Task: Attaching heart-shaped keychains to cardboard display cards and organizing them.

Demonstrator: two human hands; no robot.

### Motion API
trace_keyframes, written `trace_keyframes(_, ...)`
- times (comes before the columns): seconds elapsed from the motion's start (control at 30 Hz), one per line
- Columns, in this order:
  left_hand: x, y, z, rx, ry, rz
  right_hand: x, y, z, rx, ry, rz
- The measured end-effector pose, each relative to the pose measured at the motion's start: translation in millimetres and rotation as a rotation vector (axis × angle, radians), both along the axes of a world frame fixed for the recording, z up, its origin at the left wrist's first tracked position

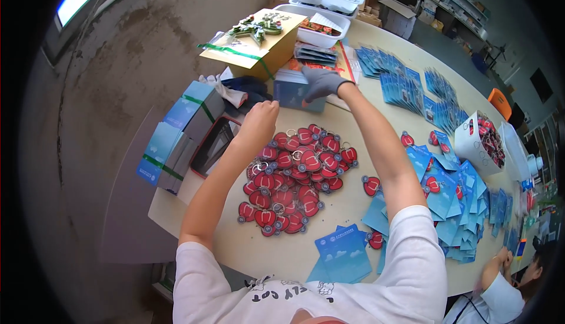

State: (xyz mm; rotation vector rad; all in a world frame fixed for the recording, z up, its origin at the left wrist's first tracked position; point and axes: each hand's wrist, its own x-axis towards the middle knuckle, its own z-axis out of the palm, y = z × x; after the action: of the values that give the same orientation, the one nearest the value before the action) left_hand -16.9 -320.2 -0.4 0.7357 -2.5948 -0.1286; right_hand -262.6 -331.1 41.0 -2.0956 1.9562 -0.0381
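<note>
At the far side of the table stands a stack of blue cards (289, 93). My right hand (323, 83), in a grey glove, grips its right end, with the thumb down the front and the other fingers over the top. Just left of the stack is my bare left hand (263, 116), its fingers curled closed; whatever they may hold is hidden. Between my forearms lies a heap of red keychains (294, 174) with metal rings. Nearer to me are a few loose blue cards (343, 252).
Banded blue card bundles (176, 139) and a dark red-edged case (215, 146) lie left. A yellow box (259, 42) and white trays (322, 27) stand behind. Rightward are fanned cards (403, 89), scattered cards (459, 212), a white bin (478, 142) and another person (500, 294).
</note>
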Motion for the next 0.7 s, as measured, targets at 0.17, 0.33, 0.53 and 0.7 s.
trace_keyframes(0.17,25.9,13.0,0.8,0.193,0.07,-0.074,-53.0,-6.9,4.5,0.442,-0.444,0.027)
trace_keyframes(0.33,16.0,7.3,-14.3,0.417,0.137,-0.2,-33.8,-16.7,-10.3,0.454,-0.588,0.009)
trace_keyframes(0.53,-30.1,-15.8,-60.1,1.215,0.347,-0.177,-41.6,-25.7,-13.6,0.589,-0.59,0.014)
trace_keyframes(0.7,-42.6,-25.9,-63.1,1.393,0.474,-0.194,-51.8,-22.7,-18.7,0.63,-0.686,-0.035)
